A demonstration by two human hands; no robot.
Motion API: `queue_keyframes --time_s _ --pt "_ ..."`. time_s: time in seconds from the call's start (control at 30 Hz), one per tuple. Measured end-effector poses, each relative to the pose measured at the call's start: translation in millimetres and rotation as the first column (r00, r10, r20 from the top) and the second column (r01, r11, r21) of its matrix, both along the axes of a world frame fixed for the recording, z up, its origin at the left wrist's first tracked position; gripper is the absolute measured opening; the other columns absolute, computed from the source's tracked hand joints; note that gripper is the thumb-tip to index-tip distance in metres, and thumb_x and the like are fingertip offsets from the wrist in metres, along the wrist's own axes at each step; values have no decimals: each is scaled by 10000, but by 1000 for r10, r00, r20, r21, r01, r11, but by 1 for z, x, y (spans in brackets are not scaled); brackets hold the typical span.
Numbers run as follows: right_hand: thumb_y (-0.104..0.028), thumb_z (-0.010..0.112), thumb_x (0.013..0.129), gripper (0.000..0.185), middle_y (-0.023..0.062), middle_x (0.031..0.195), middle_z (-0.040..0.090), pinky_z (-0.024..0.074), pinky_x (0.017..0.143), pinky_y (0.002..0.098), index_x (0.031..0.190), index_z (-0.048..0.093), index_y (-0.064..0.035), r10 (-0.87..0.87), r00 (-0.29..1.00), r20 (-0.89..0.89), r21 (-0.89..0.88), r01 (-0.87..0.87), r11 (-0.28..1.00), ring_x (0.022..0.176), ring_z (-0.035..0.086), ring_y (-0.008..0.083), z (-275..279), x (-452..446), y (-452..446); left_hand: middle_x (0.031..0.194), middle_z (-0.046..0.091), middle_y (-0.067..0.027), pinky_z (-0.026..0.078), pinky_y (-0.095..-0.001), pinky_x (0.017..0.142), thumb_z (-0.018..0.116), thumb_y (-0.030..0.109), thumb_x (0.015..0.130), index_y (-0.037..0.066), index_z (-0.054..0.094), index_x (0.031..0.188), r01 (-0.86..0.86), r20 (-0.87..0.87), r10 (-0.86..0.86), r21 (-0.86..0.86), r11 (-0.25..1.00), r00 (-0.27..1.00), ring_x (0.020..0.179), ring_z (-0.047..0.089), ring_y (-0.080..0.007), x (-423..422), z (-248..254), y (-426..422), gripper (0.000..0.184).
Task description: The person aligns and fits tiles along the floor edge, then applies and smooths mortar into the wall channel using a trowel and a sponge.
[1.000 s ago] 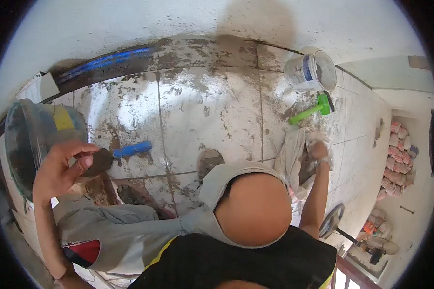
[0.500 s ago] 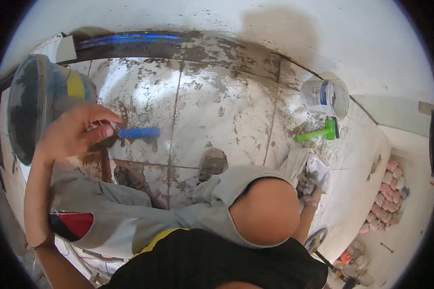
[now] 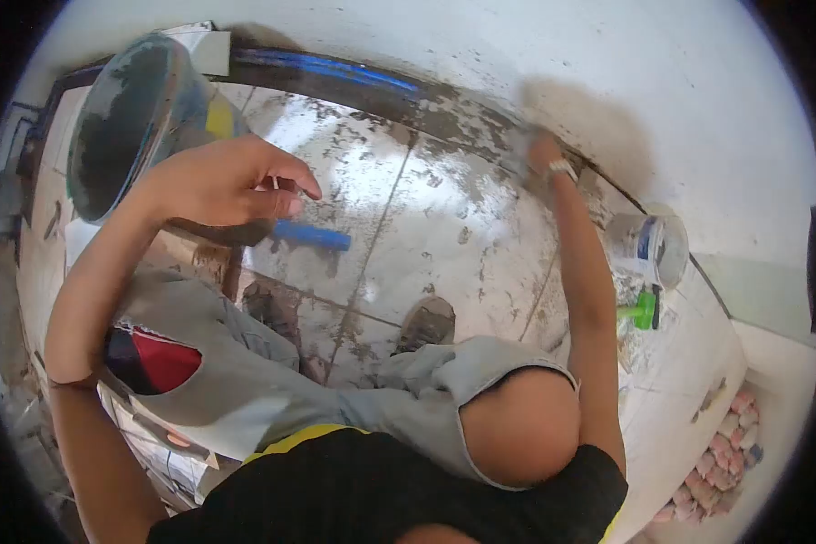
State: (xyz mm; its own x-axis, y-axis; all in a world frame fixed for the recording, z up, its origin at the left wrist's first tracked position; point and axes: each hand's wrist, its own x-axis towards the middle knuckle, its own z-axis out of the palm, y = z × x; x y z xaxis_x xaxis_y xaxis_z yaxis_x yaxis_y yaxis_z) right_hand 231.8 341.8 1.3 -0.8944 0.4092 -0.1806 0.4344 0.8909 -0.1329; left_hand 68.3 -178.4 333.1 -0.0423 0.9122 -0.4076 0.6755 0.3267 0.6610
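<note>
My left hand hovers beside a large grey-green bucket, its fingers loosely curved with a gap between thumb and forefinger and nothing visible between them. Just past its fingertips a blue handle-like bar lies on the floor; the hand partly hides what is at its near end. My right hand, with a band on the wrist, reaches out to the mortar-smeared strip at the foot of the wall. Motion blurs its fingers, and a grey smear beside them cannot be made out.
A translucent pail stands near the wall at right, with a green T-shaped tool by it. Pale floor tiles are spotted with mortar. Several tied bags lie at lower right. A white piece leans behind the bucket.
My right hand has gone from the pale sheet or bag with grey lumps beside my knee forward to the wall's foot. The view has shifted; my left hand keeps a similar pose.
</note>
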Motion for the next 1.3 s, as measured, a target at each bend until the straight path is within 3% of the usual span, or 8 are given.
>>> queue_keyframes --time_s 0.37,0.7,0.8,0.97,1.07,1.17,1.27,1.3 --pt "-234 506 914 305 213 999 681 514 789 409 948 684 11 -414 902 -123 -796 160 584 910 653 291 108 -107 -138 948 669 -68 477 -294 796 627 151 935 17 655 1122 -204 65 213 -125 971 975 884 590 -126 2 15 -20 231" --pt "-303 606 841 295 176 1035 687 529 805 404 1006 698 -76 -531 833 -155 61 544 837 941 665 327 20 66 4 940 669 -90 488 -302 785 653 109 913 7 652 1110 -188 123 200 -104 977 972 854 620 -163 11 11 -6 222" --pt "-185 651 779 261 177 1055 676 535 828 398 1022 693 -100 -381 829 -410 93 454 886 963 653 350 26 149 -6 946 674 -93 489 -303 786 653 128 915 12 653 1112 -229 106 242 -127 965 964 859 623 -166 11 11 -11 228" --pt "-111 578 819 244 214 1033 669 537 818 445 1027 689 -47 -577 816 29 -505 510 696 990 648 360 -3 219 75 976 683 -116 491 -317 794 645 167 923 32 657 1121 -194 90 206 -127 973 974 867 632 -183 11 14 -10 241" --pt "-150 560 841 237 200 939 693 542 773 433 995 708 -46 49 866 498 261 -203 944 895 682 338 60 193 48 997 684 -120 490 -319 785 648 180 921 50 662 1122 -174 57 181 -113 978 982 869 636 -198 13 13 -2 240" --pt "-197 526 870 280 233 1047 675 502 868 466 1028 724 -78 1 873 488 250 -141 958 1028 644 370 45 170 77 969 682 -111 488 -328 774 647 182 919 56 665 1110 -157 -10 157 -110 982 988 861 634 -211 16 10 4 229" --pt "-268 601 853 271 242 987 682 506 889 439 944 729 -48 -634 773 -41 168 630 758 1037 647 354 -17 194 141 924 673 -111 485 -331 767 649 176 916 47 663 1105 -179 59 182 -60 982 981 852 630 -216 17 10 -3 229" --pt "-224 584 841 229 206 910 694 527 818 441 870 723 -45 -464 885 -35 282 455 845 926 674 343 -3 199 136 911 668 -112 485 -326 766 650 167 914 44 661 1106 -131 40 133 -54 990 990 851 627 -212 15 11 -6 229"
